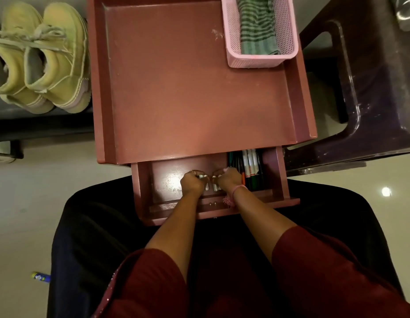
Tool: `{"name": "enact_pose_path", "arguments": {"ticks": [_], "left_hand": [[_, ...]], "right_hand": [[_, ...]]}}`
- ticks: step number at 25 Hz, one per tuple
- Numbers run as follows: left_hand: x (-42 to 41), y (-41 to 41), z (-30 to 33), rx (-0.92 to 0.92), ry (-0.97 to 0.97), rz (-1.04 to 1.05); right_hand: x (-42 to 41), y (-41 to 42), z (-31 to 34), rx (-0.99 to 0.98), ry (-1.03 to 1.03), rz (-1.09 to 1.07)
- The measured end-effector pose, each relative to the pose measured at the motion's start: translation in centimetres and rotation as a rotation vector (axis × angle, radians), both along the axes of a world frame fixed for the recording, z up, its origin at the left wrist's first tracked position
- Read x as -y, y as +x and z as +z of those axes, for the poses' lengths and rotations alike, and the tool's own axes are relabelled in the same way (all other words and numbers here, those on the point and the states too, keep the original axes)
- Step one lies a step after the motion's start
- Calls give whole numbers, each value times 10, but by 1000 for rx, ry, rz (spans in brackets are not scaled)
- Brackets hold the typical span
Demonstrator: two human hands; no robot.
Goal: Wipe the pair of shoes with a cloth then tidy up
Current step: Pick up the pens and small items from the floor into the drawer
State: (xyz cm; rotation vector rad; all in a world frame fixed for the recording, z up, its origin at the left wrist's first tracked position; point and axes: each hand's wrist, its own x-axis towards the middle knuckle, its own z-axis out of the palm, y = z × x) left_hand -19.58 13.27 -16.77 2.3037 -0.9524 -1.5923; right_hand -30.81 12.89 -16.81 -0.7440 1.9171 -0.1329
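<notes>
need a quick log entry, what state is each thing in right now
drawer: pulled open
left hand: curled round small metal pieces in the drawer
right hand: curled round small metal pieces
markers: lying in the drawer's right side
striped cloth: folded inside the pink basket
shoes: side by side, upright, laced, left of the desk

We take this for a home: glossy tiled floor (62, 184), a small red desk (199, 88) with an open pen drawer (275, 171), a plastic chair (371, 99) beside it

Pale yellow shoes (42, 58) side by side on shelf, green striped cloth (258, 25) folded in pink basket (231, 35)
</notes>
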Motion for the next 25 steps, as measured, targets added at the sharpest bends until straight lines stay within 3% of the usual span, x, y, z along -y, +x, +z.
{"name": "enact_pose_path", "arguments": {"ticks": [4, 11, 16, 25], "left_hand": [[-1, 0, -3, -2, 2, 25], [-1, 8, -3, -11, 5, 68], [-2, 7, -3, 74, -62, -130], [-1, 8, -9, 88, -43, -162]], "right_hand": [[2, -5, -2, -45, 8, 191], [3, -21, -4, -59, 3, 282], [2, -21, -1, -115, -104, 452], [4, -27, -5, -131, -162, 353]]}}
